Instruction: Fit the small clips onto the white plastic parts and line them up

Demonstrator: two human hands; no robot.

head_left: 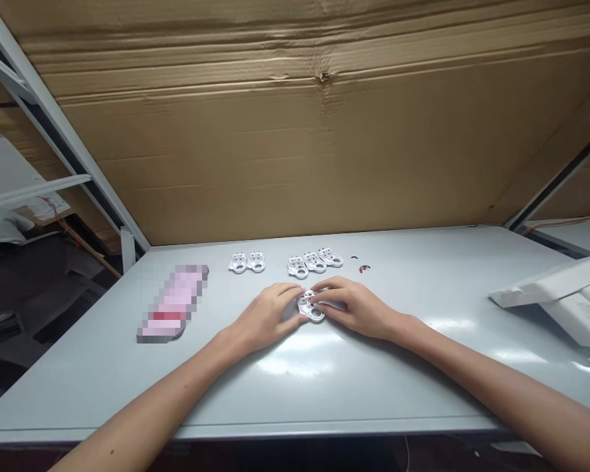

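Observation:
A white plastic plug casing (pixel 311 307), with a large round hole, lies on the table between my hands. My left hand (pixel 270 314) grips its left edge, thumb at the near side and fingers at the far side. From the right, my right hand (pixel 356 307) has its fingertips pressed onto the casing's top and right side; whether they also hold a tiny part cannot be seen. Just beyond are similar white casings with small pins: a group of three (pixel 315 262) and a pair (pixel 246 262) further left. The fingers cover part of the casing.
Small red and black parts (pixel 364 269) and a tiny black piece (pixel 354 257) lie right of the casings. A pink, blurred-out object (pixel 177 301) rests on the left. White foam-like packaging (pixel 565 295) stands at the right. A cardboard sheet (pixel 299 151) backs the glossy table (pixel 285 393).

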